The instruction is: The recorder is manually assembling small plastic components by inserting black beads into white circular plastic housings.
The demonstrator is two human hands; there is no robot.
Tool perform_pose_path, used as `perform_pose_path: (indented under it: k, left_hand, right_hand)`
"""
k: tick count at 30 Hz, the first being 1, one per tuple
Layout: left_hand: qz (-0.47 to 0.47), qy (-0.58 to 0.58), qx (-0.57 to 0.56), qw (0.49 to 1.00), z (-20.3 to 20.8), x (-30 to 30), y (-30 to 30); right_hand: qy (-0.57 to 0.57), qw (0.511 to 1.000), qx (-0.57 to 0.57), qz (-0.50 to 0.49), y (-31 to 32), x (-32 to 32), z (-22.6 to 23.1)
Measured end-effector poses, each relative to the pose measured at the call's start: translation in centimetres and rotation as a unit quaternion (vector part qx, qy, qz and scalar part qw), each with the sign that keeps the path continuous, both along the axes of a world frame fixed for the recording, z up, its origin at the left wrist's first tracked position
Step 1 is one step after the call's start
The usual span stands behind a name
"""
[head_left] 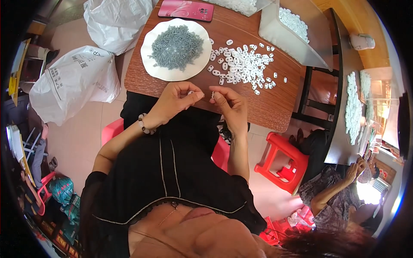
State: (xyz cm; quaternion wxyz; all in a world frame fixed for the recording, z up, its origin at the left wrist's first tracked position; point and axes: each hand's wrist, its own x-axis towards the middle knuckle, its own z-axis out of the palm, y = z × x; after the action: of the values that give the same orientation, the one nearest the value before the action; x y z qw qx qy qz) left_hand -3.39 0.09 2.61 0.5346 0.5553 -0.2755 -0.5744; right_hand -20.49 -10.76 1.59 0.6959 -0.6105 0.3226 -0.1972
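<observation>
Over the near edge of the brown wooden table (241,102), my left hand (178,101) is closed in a pinch. A small white plastic piece (190,92) shows between its fingers. Just to the right, my right hand (230,103) pinches another small white piece (213,95) between thumb and forefinger. The fingertips of both hands face each other with a narrow gap. Beyond my left hand is a white wavy-rimmed plate (148,64) heaped with short thin grey pieces (177,47). Loose white oval pieces with two holes (243,64) lie scattered past my right hand.
A pink phone (186,10) lies at the far left of the table. An open bin (275,36) of white pieces stands at the far right. White sacks (77,84) rest on the floor at left. A red stool (282,163) and another person's arm (333,193) are at right.
</observation>
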Motion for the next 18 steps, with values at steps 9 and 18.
perform_pose_path:
  k: [9, 18]
  left_hand:
    - [-0.002, 0.007, -0.005, 1.0, -0.4, -0.2, -0.2]
    - [-0.014, -0.007, -0.001, 1.0, -0.9, -0.3, -0.1]
  right_hand:
    - [-0.012, 0.998, 0.025, -0.055, 1.0, 0.4, -0.6]
    - [-0.016, 0.994, 0.063, -0.088, 2.2, 0.9, -0.5]
